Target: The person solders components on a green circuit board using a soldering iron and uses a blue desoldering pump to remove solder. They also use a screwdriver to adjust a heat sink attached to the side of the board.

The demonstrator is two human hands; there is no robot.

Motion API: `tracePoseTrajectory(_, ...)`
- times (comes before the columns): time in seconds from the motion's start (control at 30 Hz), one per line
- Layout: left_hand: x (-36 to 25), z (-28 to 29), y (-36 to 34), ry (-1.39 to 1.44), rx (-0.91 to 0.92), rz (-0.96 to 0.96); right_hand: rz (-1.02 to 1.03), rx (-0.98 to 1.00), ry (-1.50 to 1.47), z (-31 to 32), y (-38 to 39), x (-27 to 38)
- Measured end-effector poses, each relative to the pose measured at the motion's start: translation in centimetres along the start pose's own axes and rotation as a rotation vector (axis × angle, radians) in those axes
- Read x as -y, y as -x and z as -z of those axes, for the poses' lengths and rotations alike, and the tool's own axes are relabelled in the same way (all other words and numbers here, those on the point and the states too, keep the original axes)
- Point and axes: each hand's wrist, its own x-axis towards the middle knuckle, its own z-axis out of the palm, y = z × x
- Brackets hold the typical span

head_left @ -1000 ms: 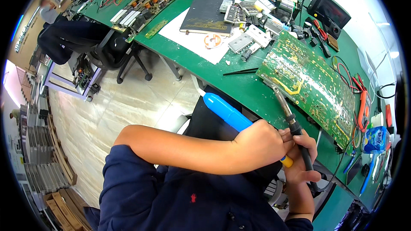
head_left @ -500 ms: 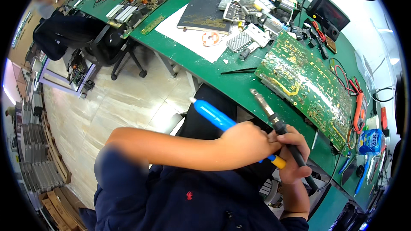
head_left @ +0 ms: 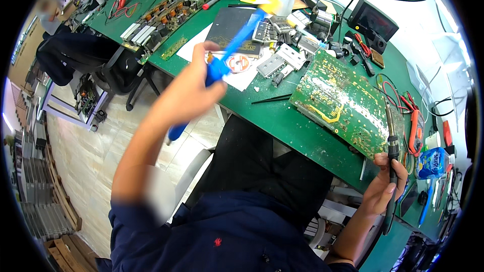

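Note:
My left hand (head_left: pixel 200 83) is raised off the green bench's front edge, gripping a blue tool (head_left: pixel 177 130), probably a solder sucker; its upper part and yellow end are blurred. My right hand (head_left: pixel 387 184) holds a soldering iron (head_left: pixel 393 146) upright, its metal barrel crossing the right end of a large green circuit board (head_left: pixel 340 95). Black tweezers (head_left: pixel 269 98) lie left of that board. Behind my left hand are white paper (head_left: pixel 194 43), a dark folder (head_left: pixel 227 25) and loose heatsinks and components (head_left: pixel 277 63).
The green bench (head_left: pixel 287 131) also carries a long populated board (head_left: pixel 166 20), an orange-red meter (head_left: pixel 416 131), a dark screen (head_left: pixel 370 17) and a blue packet (head_left: pixel 431 163). A black office chair (head_left: pixel 116 78) and low trolley (head_left: pixel 60 100) stand left. A blurred person (head_left: pixel 48 17) is at back left.
My hands have moved apart: the left upward and leftward with the blue tool turned over, yellow end now up; the right to the right, holding the iron more upright.

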Motion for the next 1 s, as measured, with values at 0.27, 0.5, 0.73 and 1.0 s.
tracePoseTrajectory(0.27,4.8,1.2,-15.1,-0.264,-0.237,0.017,-0.034,-0.041,0.002,0.7,0.0,0.7)
tracePoseTrajectory(0.5,4.3,-2.5,-12.6,-0.361,-0.271,-0.331,-0.055,-0.109,0.065,2.5,0.1,0.5)
tracePoseTrajectory(0.73,-0.9,-7.4,-5.0,-0.365,0.002,-0.714,-0.075,-0.165,0.071,1.4,-0.7,-0.4)
tracePoseTrajectory(1.0,0.6,-10.3,-6.7,-0.174,-0.068,-0.657,-0.191,-0.147,-0.036,0.9,-3.9,-1.4)
